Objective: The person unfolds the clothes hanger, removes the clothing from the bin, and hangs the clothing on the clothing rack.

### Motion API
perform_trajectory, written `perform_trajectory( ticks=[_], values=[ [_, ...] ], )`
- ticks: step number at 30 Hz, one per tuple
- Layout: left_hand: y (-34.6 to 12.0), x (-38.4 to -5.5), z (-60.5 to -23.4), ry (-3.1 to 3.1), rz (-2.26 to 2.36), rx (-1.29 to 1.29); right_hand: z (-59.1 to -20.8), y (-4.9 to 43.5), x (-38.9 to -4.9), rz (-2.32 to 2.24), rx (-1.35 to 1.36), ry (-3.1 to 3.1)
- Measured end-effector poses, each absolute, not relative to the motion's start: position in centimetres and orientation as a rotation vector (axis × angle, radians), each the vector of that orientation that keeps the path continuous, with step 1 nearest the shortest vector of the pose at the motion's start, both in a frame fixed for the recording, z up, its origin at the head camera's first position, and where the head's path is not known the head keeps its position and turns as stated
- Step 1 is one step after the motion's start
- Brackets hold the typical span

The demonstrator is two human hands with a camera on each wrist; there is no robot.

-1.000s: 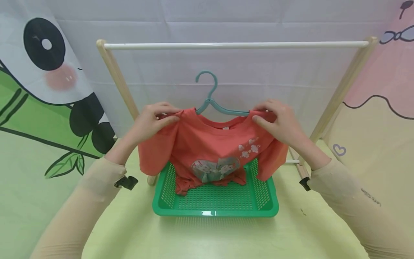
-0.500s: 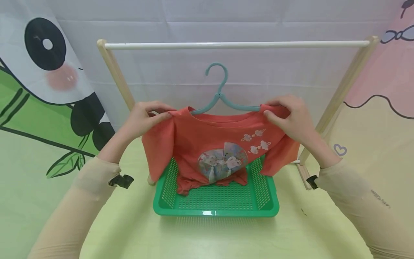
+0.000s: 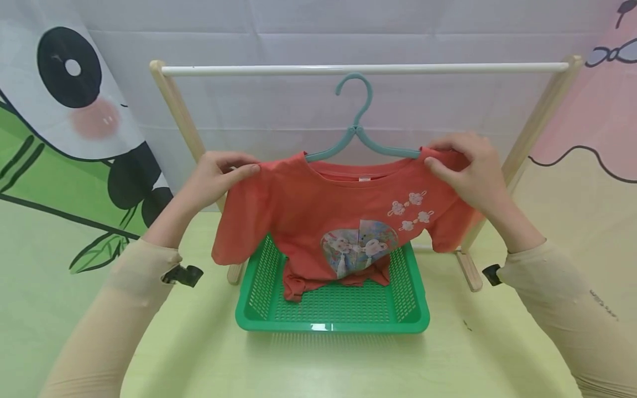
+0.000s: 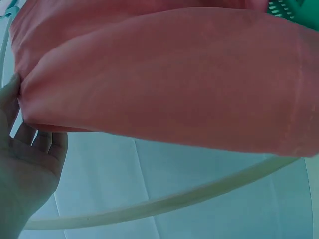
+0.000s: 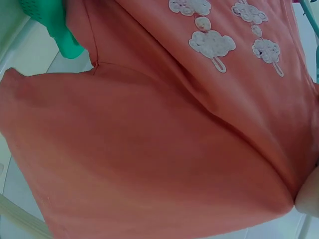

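A red T-shirt (image 3: 298, 204) with white flower-like motifs and a round print hangs spread between both hands. Its collar surrounds a teal clothes hanger (image 3: 355, 132), whose arms run into the shoulders and whose hook stands up in front of the white rail (image 3: 298, 70). My left hand (image 3: 211, 179) pinches the shirt's left shoulder between thumb and fingers; the left wrist view shows the sleeve (image 4: 164, 84) draping from it. At the other shoulder my right hand (image 3: 470, 168) pinches the cloth, thumb in front. In the right wrist view only a fingertip (image 5: 309, 196) shows at the edge.
Below the shirt a green plastic basket (image 3: 330, 326) stands on the pale yellow table (image 3: 318, 365), the shirt's hem bunched inside it. Wooden posts (image 3: 181, 113) carry the rail on both sides. A cartoon-printed backdrop (image 3: 74, 127) hangs behind.
Both hands have moved apart and the right one has risen, stretching the shirt wider. The hanger has moved up and to the right, its hook now reaching the rail's height in view.
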State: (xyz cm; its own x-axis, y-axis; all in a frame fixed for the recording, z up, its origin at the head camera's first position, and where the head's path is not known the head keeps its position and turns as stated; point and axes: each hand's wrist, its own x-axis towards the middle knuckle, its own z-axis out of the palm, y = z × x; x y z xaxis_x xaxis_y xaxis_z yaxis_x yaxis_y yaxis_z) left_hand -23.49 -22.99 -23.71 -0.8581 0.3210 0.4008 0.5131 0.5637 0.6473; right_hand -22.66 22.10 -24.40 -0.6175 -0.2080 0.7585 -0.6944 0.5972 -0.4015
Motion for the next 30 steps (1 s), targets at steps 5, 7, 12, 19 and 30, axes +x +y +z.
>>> perform_trajectory(
  ticks=[5, 7, 12, 19, 30],
  values=[
    [-22.75, -23.65, -23.63, -2.541, -1.193, -0.713, -24.79, 22.21, -22.72, 0.919, 0.759, -2.151],
    [-22.76, -23.7, -23.65, -2.535, -1.201, -0.716, -24.94, 22.23, -22.79, 0.901, 0.787, -2.144],
    [-23.06, -23.8, -23.83, -2.543, -1.237, -0.718, -25.27, 22.41, -23.0, 0.879, 0.862, -2.116],
    [-23.49, -23.89, -24.29, -2.652, -1.221, -0.732, -25.32, 22.78, -23.02, 0.946, 0.805, -2.098],
    [-23.4, -23.69, -24.27, -2.505, -1.29, -0.762, -25.24, 22.96, -22.8, 0.929, 0.678, -2.104]
  ],
)
